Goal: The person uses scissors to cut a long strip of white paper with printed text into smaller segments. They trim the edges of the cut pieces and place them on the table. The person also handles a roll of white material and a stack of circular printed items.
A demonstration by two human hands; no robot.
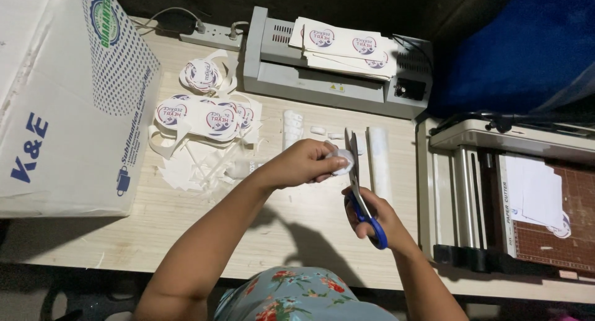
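the left hand (304,163) held a small round white paper cutout (343,161) above the middle of the pale wooden table (204,234), its fingers clamped on the disc's edge. the right hand (375,217) gripped a pair of scissors (358,184) with blue handles, fingers shut through the loops, and the blades pointed up and met the right edge of the cutout.

to the left, on the table, lay a heap of round stickers (207,113) printed in red and blue on white, over a litter of white paper trimmings (192,166). a big white cardboard box (56,91) stood at the far left, with blue lettering on its side and a round green and blue seal near the top corner. behind the hands sat a grey laminator (291,73) carrying a stack of printed sheets (347,48) with the same round designs. a white power strip (214,32) lay beside it. at the right stood a paper cutter (527,197) with a brown gridded bed and loose white sheets on it, below a blue cloth (527,48).
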